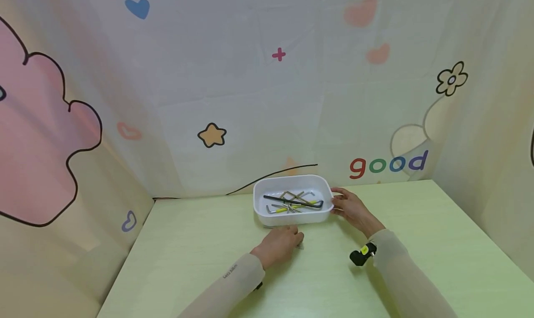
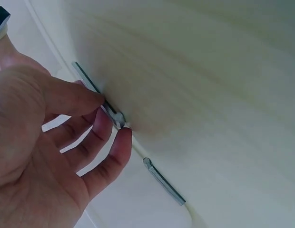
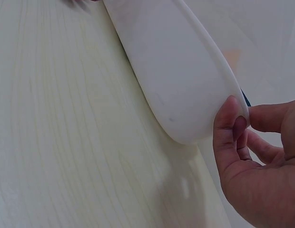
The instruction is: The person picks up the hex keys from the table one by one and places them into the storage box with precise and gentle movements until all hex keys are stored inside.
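Observation:
In the head view a white plastic tray (image 1: 292,219) holds several hex keys: a long black one (image 1: 292,201), some silver and brass-coloured ones, and a few with yellow sleeves. My right hand (image 1: 352,211) grips the tray's right end, thumb on its outer wall and fingers at the rim. My left hand (image 1: 278,244) is low over the table, just in front of the tray. Its thumb and fingers pinch a small silver hex key (image 2: 88,78), seen in the left wrist view. Another short silver hex key (image 2: 167,184) lies close by.
The pale green wood-grain table (image 1: 200,244) meets a printed cloth backdrop (image 1: 250,100) right behind the tray. Side cloths hang at left and right. A black wrist device (image 1: 362,255) sits at my right cuff.

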The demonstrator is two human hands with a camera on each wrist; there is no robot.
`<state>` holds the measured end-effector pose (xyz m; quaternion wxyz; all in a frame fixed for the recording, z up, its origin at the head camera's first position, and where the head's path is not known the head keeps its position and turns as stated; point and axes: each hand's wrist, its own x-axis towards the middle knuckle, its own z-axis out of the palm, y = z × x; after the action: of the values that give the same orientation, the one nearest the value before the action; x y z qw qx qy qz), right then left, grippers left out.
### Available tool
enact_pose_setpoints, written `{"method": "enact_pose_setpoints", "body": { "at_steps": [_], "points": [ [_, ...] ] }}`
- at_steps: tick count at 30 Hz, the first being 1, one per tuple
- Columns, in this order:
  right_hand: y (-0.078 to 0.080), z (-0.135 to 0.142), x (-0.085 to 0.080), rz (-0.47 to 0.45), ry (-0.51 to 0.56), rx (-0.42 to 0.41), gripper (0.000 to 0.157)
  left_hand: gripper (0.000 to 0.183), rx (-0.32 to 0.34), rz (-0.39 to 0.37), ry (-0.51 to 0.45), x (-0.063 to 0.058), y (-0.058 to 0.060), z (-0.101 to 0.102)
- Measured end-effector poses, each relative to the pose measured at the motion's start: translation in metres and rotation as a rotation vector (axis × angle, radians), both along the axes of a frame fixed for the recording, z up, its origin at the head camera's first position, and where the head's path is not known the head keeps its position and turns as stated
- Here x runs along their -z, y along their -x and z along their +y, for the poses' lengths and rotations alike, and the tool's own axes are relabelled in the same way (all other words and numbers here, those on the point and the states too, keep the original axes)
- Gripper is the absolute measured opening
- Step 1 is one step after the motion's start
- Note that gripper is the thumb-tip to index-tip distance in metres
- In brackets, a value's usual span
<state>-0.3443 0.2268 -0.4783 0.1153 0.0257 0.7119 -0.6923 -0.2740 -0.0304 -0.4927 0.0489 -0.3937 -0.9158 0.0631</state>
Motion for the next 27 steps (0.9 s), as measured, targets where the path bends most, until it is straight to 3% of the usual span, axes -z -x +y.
{"method": "enact_pose_setpoints", "body": {
  "at_steps": [8,19,27],
  "points": [
    [0.0001,-0.0004,-0.0008,-0.004,-0.006,0.001,0.05,0.024,-0.017,-0.028,0.094,-0.0009,-0.0026,0.0003],
    [0.0009,0.0008,0.0024,0.018,0.016,-0.013,0.05,0.021,-0.009,-0.016,0.093,-0.0025,-0.0047,-0.0004],
    [0.0011,0.0031,0.0045,0.033,0.02,-0.016,0.05,0.018,0.052,0.087,0.06,-0.0046,-0.0036,-0.0067]
  ]
}}
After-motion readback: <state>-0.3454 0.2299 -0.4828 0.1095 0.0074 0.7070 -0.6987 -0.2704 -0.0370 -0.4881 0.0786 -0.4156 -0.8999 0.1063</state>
